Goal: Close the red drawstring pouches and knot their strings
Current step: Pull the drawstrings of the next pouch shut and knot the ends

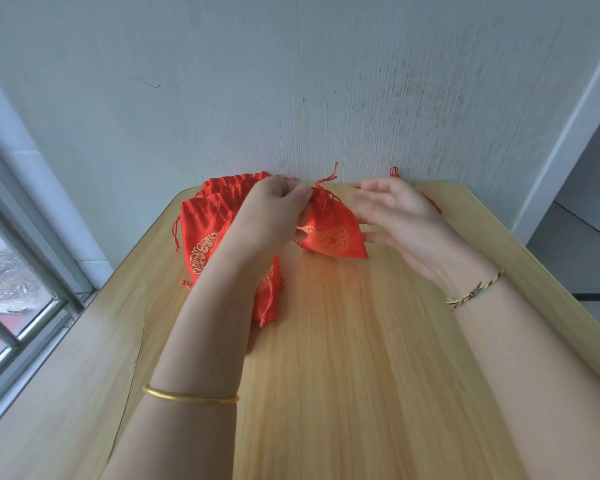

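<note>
Here, a small red pouch (329,233) with a gold print sits near the far middle of the wooden table (343,358), its neck gathered tight and its red strings (326,178) sticking up against the wall (291,81). The left hand (271,216) pinches the gathered neck between thumb and fingers, covering the pouch's left edge. The right hand (395,216) is blurred, fingers spread loose just beside the pouch; whether it grips a string cannot be made out, though a red cord (430,200) runs behind it. To the left, a pile of red pouches (205,237) lies partly hidden under the left forearm, so their count is unclear. A window (18,271) is cut off at the left edge.
</note>
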A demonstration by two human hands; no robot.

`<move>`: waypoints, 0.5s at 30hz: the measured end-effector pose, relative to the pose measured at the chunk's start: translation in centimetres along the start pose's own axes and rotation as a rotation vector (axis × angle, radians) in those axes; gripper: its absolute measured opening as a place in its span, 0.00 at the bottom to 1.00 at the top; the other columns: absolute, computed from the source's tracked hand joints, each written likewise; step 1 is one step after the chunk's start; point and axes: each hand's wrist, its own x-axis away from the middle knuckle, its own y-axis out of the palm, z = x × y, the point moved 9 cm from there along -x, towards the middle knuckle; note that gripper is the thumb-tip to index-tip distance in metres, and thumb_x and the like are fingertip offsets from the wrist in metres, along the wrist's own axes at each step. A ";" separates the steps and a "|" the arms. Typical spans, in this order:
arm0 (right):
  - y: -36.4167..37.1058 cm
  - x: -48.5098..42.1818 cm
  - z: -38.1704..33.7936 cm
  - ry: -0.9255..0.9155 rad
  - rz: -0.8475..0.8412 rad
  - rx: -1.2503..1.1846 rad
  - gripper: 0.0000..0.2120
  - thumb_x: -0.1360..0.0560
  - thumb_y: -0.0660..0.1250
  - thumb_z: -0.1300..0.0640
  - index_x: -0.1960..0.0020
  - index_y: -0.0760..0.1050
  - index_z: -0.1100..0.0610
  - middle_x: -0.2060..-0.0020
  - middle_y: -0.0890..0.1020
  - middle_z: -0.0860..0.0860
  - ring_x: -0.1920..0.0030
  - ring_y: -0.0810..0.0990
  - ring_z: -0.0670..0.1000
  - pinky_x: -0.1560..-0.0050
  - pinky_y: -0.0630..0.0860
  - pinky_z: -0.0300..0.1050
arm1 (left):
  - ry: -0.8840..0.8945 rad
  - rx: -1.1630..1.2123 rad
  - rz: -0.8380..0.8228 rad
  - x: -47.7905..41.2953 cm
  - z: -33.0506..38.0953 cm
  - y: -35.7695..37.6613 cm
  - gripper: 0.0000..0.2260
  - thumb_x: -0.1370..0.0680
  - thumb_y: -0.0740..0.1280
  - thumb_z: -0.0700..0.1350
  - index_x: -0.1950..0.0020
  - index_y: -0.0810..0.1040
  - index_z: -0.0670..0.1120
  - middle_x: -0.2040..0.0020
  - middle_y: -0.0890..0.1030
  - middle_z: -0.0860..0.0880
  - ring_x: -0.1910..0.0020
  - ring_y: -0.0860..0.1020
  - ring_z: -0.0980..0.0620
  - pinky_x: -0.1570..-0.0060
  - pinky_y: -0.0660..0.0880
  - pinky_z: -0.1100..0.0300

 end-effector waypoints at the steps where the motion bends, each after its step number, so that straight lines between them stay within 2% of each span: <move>1: 0.1 0.0 0.0 -0.023 -0.017 0.103 0.31 0.38 0.75 0.51 0.39 0.68 0.54 0.43 0.76 0.49 0.48 0.77 0.45 0.49 0.74 0.40 | -0.022 0.040 0.008 0.0 -0.2 0.0 0.14 0.19 0.59 0.41 0.66 0.70 0.44 0.69 0.72 0.48 0.72 0.71 0.56 0.68 0.71 0.63; 3: 0.1 -0.1 0.1 -0.065 -0.022 0.275 0.26 0.37 0.77 0.58 0.45 0.68 0.52 0.45 0.77 0.51 0.51 0.76 0.48 0.52 0.73 0.38 | -0.054 0.127 0.012 0.0 -0.5 0.0 0.14 0.19 0.59 0.42 0.66 0.71 0.44 0.69 0.72 0.49 0.75 0.72 0.59 0.68 0.71 0.63; 5: 0.1 -0.3 -0.1 -0.145 -0.007 0.364 0.16 0.34 0.75 0.62 0.52 0.72 0.51 0.50 0.79 0.55 0.53 0.78 0.53 0.51 0.75 0.49 | -0.067 0.223 0.009 0.1 -0.5 0.3 0.13 0.20 0.60 0.42 0.65 0.72 0.44 0.68 0.73 0.49 0.76 0.72 0.60 0.68 0.71 0.64; 7: -0.2 -0.6 0.1 -0.186 0.013 0.375 0.08 0.31 0.71 0.64 0.58 0.76 0.53 0.57 0.82 0.56 0.57 0.79 0.55 0.51 0.75 0.53 | -0.066 0.257 0.013 0.2 -0.5 0.4 0.11 0.20 0.61 0.42 0.62 0.74 0.44 0.66 0.75 0.49 0.72 0.74 0.59 0.69 0.72 0.65; 9: -1.4 -1.0 1.1 -0.144 0.060 0.336 0.06 0.30 0.70 0.64 0.61 0.76 0.55 0.62 0.82 0.57 0.61 0.79 0.56 0.55 0.75 0.54 | -0.062 0.215 0.020 0.3 -0.7 0.6 0.07 0.21 0.62 0.42 0.57 0.76 0.43 0.63 0.77 0.49 0.66 0.74 0.57 0.67 0.73 0.65; 10: -2.3 -1.3 1.7 -0.130 0.097 0.334 0.03 0.31 0.70 0.62 0.61 0.76 0.57 0.61 0.82 0.59 0.60 0.80 0.58 0.54 0.76 0.57 | -0.063 0.191 0.020 0.3 -0.8 0.6 0.06 0.21 0.62 0.41 0.55 0.76 0.43 0.61 0.77 0.49 0.64 0.74 0.56 0.66 0.73 0.64; 12: -4.5 -1.7 2.8 -0.109 0.187 0.372 0.06 0.32 0.67 0.57 0.59 0.76 0.60 0.58 0.83 0.60 0.56 0.81 0.62 0.50 0.76 0.62 | -0.075 0.170 0.027 0.2 -1.1 0.7 0.04 0.21 0.62 0.41 0.52 0.76 0.44 0.59 0.77 0.50 0.63 0.74 0.56 0.63 0.74 0.63; 15: -7.3 -2.1 3.0 -0.093 0.318 0.525 0.06 0.28 0.66 0.58 0.55 0.78 0.60 0.57 0.83 0.58 0.54 0.81 0.60 0.51 0.77 0.56 | -0.087 0.151 0.039 0.2 -1.3 0.5 0.04 0.21 0.62 0.40 0.51 0.76 0.44 0.58 0.78 0.50 0.62 0.75 0.57 0.62 0.74 0.64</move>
